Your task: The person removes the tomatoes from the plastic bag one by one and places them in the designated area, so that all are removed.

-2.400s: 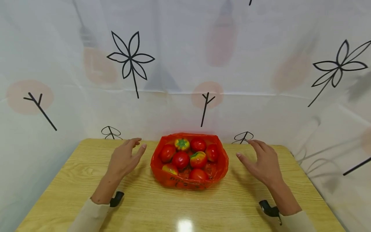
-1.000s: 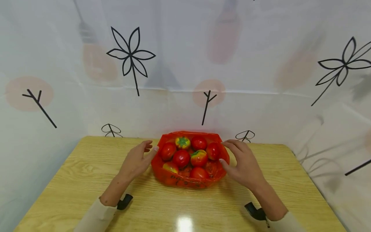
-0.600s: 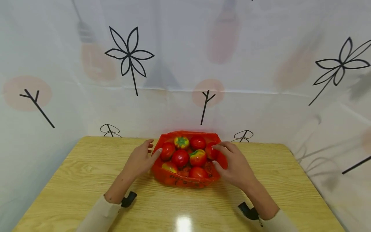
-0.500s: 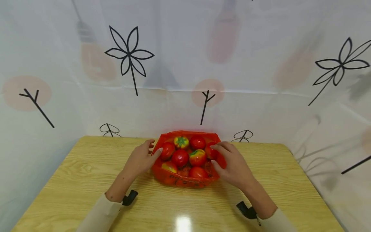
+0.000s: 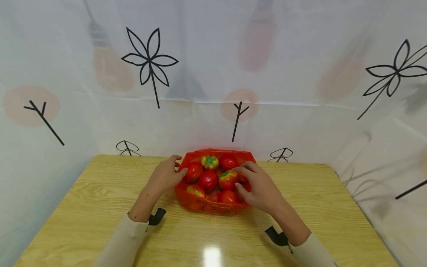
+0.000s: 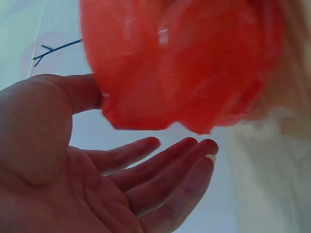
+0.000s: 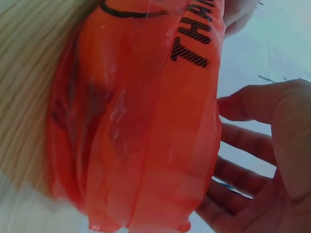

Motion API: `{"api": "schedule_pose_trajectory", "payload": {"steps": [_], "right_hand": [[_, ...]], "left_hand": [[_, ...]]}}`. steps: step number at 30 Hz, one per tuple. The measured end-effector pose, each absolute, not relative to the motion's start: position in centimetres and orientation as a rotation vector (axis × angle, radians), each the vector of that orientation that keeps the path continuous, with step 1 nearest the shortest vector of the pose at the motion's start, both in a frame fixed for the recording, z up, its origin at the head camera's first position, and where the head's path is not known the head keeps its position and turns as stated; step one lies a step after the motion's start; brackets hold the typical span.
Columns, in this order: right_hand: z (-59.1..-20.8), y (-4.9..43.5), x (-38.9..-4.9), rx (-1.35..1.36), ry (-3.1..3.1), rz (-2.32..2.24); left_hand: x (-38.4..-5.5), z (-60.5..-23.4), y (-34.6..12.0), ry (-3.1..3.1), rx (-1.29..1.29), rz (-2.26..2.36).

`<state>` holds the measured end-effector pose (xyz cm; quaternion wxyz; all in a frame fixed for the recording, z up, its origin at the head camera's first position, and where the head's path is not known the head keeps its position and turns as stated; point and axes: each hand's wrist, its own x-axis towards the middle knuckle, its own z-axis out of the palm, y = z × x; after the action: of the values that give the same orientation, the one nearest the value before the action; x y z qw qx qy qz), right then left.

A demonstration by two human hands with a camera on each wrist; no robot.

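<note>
A red plastic bag point(image 5: 208, 207), its mouth spread wide, stands on the table and holds several red tomatoes point(image 5: 208, 180), some yellow and green at the top. At the bag's left rim is my left hand point(image 5: 163, 177), thumb over the edge and fingers outside. In the left wrist view a gap shows between the fingers and the bag wall point(image 6: 170, 63). My right hand point(image 5: 261, 189) reaches in over the right side, thumb and fingertips apart close to a yellow-red tomato point(image 5: 227, 180). It covers the rightmost tomato. The right wrist view shows lettering on the bag point(image 7: 146, 121), which hides the fingertips.
The wooden table point(image 5: 213, 237) carries a bright light reflection near the front. A pale cloth point(image 5: 200, 122) with black flower and twig drawings hangs right behind the bag. Each wrist wears a black mount, the left mount point(image 5: 156, 217) and the right mount point(image 5: 277, 236).
Both hands have come inward from the sides to the bag. The left has stopped at the left rim; the right has moved further left, over the tomatoes. The bag has stayed in place.
</note>
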<state>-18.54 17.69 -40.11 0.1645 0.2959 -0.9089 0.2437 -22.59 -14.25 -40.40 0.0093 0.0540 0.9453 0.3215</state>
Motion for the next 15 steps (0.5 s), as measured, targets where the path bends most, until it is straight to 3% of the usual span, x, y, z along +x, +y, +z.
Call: {"api": "schedule_pose_trajectory", "payload": {"steps": [15], "right_hand": [[-39.81, 16.7, -18.89, 1.052, -2.856, 0.569]], "left_hand": [[-22.86, -40.55, -14.18, 2.967, 0.239, 1.041]]}}
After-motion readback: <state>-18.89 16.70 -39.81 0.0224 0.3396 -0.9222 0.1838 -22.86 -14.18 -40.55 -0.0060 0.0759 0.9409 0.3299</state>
